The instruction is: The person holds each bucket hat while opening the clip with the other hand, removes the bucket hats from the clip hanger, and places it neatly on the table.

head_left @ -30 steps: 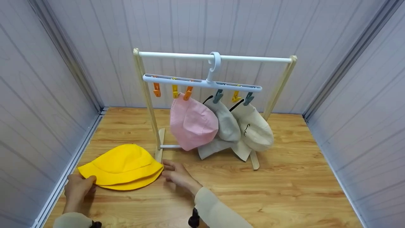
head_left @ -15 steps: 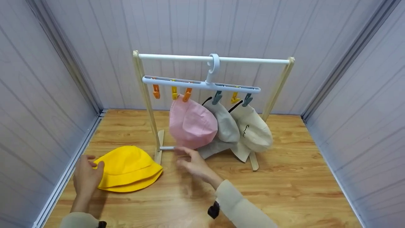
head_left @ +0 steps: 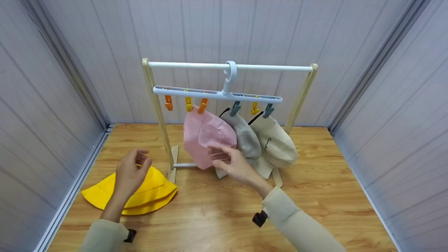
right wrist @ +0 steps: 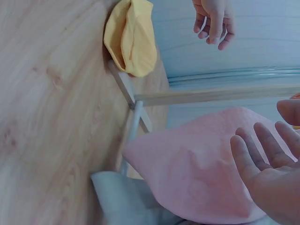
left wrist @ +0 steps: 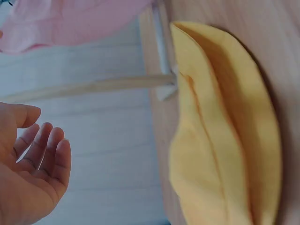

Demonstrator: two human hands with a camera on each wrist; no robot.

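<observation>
Yellow hat (head_left: pixel 154 189): lies on the worktop (head_left: pixel 217 217) beside the left foot of the rack, its doubled brim facing the person. It appears to be soft cloth, judged light, pliable and not fragile, with little tendency to slip. Recommended hold: the brim edge at either end, both layers pinched together; the crown would probably crumple if gripped alone.

Left hand (head_left: pixel 130 175): raised over the hat and apart from it, fingers loosely curved, holding nothing. Right hand (head_left: pixel 239 166): before the pink hat (head_left: pixel 210 133), fingers relaxed and parted, gripping nothing; contact with the cloth cannot be confirmed.

Containers: none noted. Storage is by the clip hanger (head_left: pixel 213 94), hooked on the rack's white rod (head_left: pixel 189 65). An orange clip (head_left: pixel 202 106) bears the pink hat; grey clips bear the grey hat (head_left: pixel 249 141) and the cream hat (head_left: pixel 278 145). Whether the adjoining yellow clip (head_left: pixel 188 103) also grips the pink hat cannot be determined.
</observation>
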